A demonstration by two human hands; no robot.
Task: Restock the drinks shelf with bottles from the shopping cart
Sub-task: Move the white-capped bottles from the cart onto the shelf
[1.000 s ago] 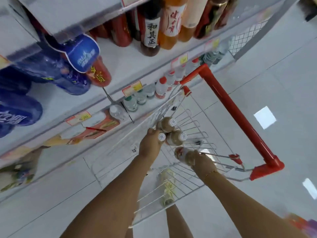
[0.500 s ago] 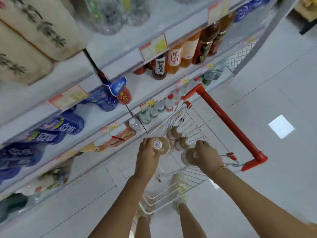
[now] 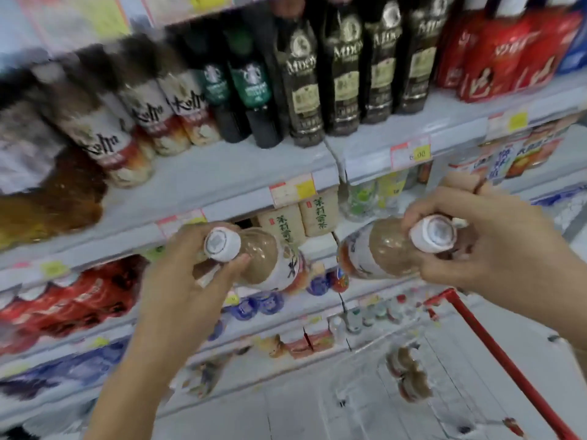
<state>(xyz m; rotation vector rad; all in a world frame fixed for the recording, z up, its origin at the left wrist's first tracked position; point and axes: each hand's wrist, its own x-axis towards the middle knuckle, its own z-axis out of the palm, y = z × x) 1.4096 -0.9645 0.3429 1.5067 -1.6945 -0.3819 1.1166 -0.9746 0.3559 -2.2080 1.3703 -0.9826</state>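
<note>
My left hand (image 3: 187, 287) grips a brown milk-tea bottle (image 3: 270, 258) with a white cap, held up in front of the shelves with its cap toward me. A second bottle of the same kind (image 3: 378, 252) is gripped by my right hand (image 3: 495, 246) near the neck. Both bottles hang in the air at the height of the middle shelves. Matching bottles (image 3: 120, 131) stand on the upper shelf (image 3: 222, 176) at the left. Below right, the wire shopping cart (image 3: 374, 404) with a red handle (image 3: 505, 360) holds two more brown bottles (image 3: 409, 373).
Dark and green coffee bottles (image 3: 305, 84) fill the upper shelf's middle, with red packs (image 3: 508, 49) at its right. Beige tea bottles (image 3: 301, 220) stand on the shelf behind my hands. Red and blue bottles (image 3: 79, 300) line the lower shelves. Pale floor tiles (image 3: 540, 328) lie to the right.
Both hands have lifted a bottle each out of the cart and raised them to the middle shelves. The view has tilted up from the cart to the shelves.
</note>
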